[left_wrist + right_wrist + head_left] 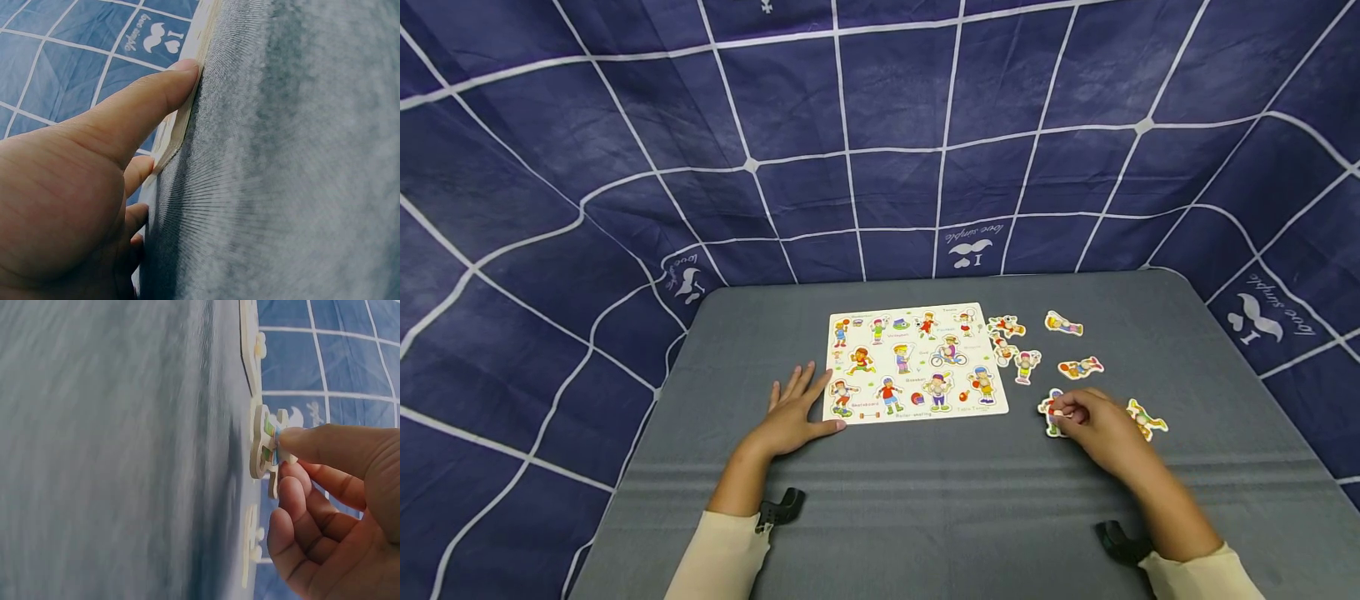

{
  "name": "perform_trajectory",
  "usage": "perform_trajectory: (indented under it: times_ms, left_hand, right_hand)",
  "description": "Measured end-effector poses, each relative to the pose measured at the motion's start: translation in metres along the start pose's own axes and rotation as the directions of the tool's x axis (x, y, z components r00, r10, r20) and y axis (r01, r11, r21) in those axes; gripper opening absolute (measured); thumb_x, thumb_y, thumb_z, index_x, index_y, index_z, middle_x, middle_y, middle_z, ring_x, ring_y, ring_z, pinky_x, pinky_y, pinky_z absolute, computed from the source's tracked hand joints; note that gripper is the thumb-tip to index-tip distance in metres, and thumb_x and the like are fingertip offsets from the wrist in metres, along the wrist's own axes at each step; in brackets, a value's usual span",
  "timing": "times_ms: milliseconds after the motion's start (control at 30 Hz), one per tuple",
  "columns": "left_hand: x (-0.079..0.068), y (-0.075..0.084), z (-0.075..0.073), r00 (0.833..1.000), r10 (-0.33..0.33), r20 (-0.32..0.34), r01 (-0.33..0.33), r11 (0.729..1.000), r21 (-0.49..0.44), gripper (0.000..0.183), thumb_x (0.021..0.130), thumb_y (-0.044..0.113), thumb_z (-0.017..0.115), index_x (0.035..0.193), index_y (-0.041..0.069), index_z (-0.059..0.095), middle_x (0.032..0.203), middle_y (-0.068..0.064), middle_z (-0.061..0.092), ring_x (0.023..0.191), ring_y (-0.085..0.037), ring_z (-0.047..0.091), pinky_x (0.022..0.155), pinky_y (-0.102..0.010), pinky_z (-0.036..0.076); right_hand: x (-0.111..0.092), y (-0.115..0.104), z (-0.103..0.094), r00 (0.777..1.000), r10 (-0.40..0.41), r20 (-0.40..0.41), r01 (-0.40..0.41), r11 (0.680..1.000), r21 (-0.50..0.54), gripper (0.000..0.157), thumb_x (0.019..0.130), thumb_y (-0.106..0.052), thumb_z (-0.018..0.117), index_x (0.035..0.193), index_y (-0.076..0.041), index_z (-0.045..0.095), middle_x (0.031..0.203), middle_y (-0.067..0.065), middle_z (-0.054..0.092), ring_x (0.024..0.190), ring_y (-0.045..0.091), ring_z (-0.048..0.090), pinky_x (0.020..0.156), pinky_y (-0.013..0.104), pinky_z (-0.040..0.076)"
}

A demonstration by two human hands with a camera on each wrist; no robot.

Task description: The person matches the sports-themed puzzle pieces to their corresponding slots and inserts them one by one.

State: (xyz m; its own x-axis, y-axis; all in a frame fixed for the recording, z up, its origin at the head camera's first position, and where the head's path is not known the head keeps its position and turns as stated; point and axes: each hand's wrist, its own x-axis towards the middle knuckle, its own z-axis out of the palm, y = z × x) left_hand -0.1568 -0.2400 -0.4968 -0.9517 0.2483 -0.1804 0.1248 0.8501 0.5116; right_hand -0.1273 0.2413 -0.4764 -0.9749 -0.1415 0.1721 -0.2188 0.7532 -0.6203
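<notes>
A white puzzle board (880,385) printed with children playing sports lies on the grey table. At its lower-left corner my left hand (792,418) rests with fingers spread, thumb and fingertips touching the board's edge; the left wrist view shows the thumb against the board's side (181,125). To the right of the board, my right hand (1101,425) pinches a figure-shaped puzzle piece (1051,414) between thumb and fingers. In the right wrist view that puzzle piece (265,447) stands on edge beside the thumb, its lower part partly hidden by the fingers.
Loose puzzle pieces lie right of the board: one (1027,365) near its edge, one (1064,323) farther back, one (1081,367) in the middle and one (1146,419) beyond my right hand. Blue gridded cloth (895,192) hangs behind the grey table (925,500).
</notes>
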Motion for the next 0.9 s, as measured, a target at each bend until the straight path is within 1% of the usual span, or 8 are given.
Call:
perform_trajectory:
  times_ms: [200, 300, 533, 700, 900]
  left_hand:
    - [0.0, 0.0, 0.0, 1.0, 0.0, 0.002, 0.0, 1.0, -0.004, 0.098, 0.086, 0.057, 0.074, 0.163, 0.024, 0.023, 0.171, -0.015, 0.008, 0.159, -0.041, -0.002, 0.121, -0.069, -0.008]
    - [-0.001, 0.0, 0.0, 1.0, 0.002, 0.003, -0.002, 1.0, -0.007, 0.098, 0.086, 0.057, 0.074, 0.163, 0.023, 0.023, 0.171, -0.016, 0.007, 0.158, -0.041, -0.002, 0.121, -0.069, -0.008]
    - [-0.001, 0.001, -0.001, 1.0, 0.003, 0.006, -0.003, 1.0, -0.002, 0.099, 0.086, 0.057, 0.074, 0.163, 0.023, 0.023, 0.171, -0.016, 0.006, 0.158, -0.041, -0.002, 0.121, -0.069, -0.009]
    - [0.0, 0.002, 0.0, 1.0, -0.006, 0.01, 0.006, 1.0, -0.006, 0.099, 0.086, 0.057, 0.074, 0.163, 0.023, 0.023, 0.172, -0.015, 0.006, 0.159, -0.04, -0.002, 0.121, -0.068, -0.009]
    - [0.0, 0.001, 0.0, 1.0, -0.01, 0.012, 0.01, 1.0, -0.009, 0.099, 0.086, 0.057, 0.074, 0.163, 0.024, 0.023, 0.172, -0.014, 0.006, 0.159, -0.039, -0.002, 0.122, -0.068, -0.009]
  right_hand:
    - [0.01, -0.013, 0.012, 0.999, -0.039, -0.003, 0.039, 0.999, 0.006, 0.009, 0.083, -0.004, 0.077, 0.088, -0.011, 0.073, 0.08, -0.003, 0.062, 0.069, -0.006, 0.048, 0.061, 0.018, 0.042]
    - [0.015, -0.019, 0.018, 0.998, -0.059, 0.012, 0.059, 0.998, 0.011, 0.01, 0.084, -0.004, 0.077, 0.088, -0.011, 0.072, 0.079, -0.004, 0.061, 0.068, -0.004, 0.048, 0.061, 0.02, 0.043]
    - [0.023, -0.037, 0.031, 0.994, -0.097, 0.049, 0.095, 0.995, 0.038, 0.009, 0.086, -0.005, 0.077, 0.089, -0.011, 0.071, 0.081, -0.002, 0.06, 0.07, 0.0, 0.05, 0.062, 0.02, 0.044]
    - [0.027, -0.048, 0.042, 0.988, -0.14, 0.067, 0.135, 0.988, 0.078, 0.01, 0.086, -0.004, 0.077, 0.089, -0.012, 0.071, 0.081, -0.003, 0.06, 0.07, 0.001, 0.05, 0.062, 0.02, 0.043]
    - [0.034, -0.063, 0.058, 0.978, -0.199, 0.068, 0.193, 0.978, 0.08, 0.011, 0.085, -0.005, 0.079, 0.088, -0.013, 0.071, 0.08, -0.004, 0.059, 0.071, 0.004, 0.053, 0.063, 0.02, 0.044]
